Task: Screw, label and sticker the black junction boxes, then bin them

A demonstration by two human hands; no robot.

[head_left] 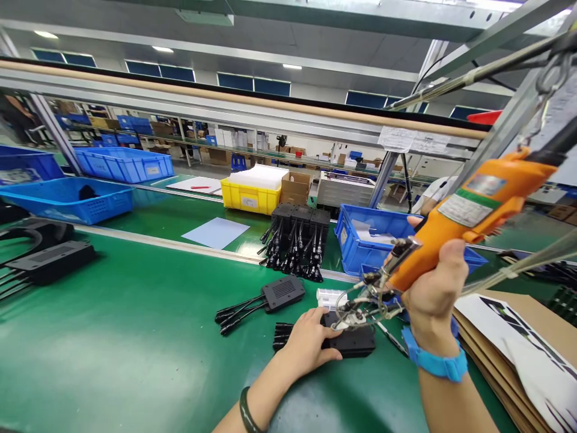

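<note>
My right hand [435, 288] is wrapped round an orange electric screwdriver [469, 207], which hangs from a hook and points down and left. Its tip end is among thin tubes and metal fittings [376, 294] above a black box [354, 343]. Pressed on the left part of that box is my left hand [311, 343], its fingers apart and resting on the casing. Black cable ends stick out at the box's left. Behind it lies a white part [331, 299]. Another black box with cables [283, 293] rests on the green mat [135, 337] to the upper left.
Several black units with cables [300, 240] are stacked beyond the rail, between a yellow bin [247, 197] and a blue bin [360, 255]. Cardboard and printed sheets [523, 349] lie at the right. More black units [51, 261] and a blue tray [67, 201] are at the left.
</note>
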